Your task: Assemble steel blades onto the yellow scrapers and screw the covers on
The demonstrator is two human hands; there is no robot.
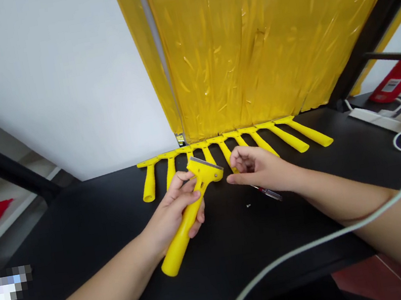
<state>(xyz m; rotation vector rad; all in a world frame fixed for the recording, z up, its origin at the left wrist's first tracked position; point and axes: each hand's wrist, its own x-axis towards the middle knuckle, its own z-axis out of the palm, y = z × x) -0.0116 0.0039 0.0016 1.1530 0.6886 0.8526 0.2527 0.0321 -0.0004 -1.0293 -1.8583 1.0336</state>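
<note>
A yellow scraper [182,224] with a metal blade along its wide head is in my left hand [181,204]. My left fingers wrap around its neck, with the blade end up and the handle slanting toward me. To the right of the scraper head hovers my right hand [257,166], its fingers loosely curled and the thumb apart from them. Nothing shows between those fingers. Partly hidden below my right hand is a screwdriver [271,193] with a clear handle. A tiny light screw-like piece [248,206] lies on the black table [278,244].
Several yellow scrapers [290,137] lie in a row along the table's back edge. Behind them hang yellow plastic sheeting [264,47] and a white panel [51,83]. A pale cable [316,242] crosses in front of my right forearm. A red package [398,71] sits at the far right.
</note>
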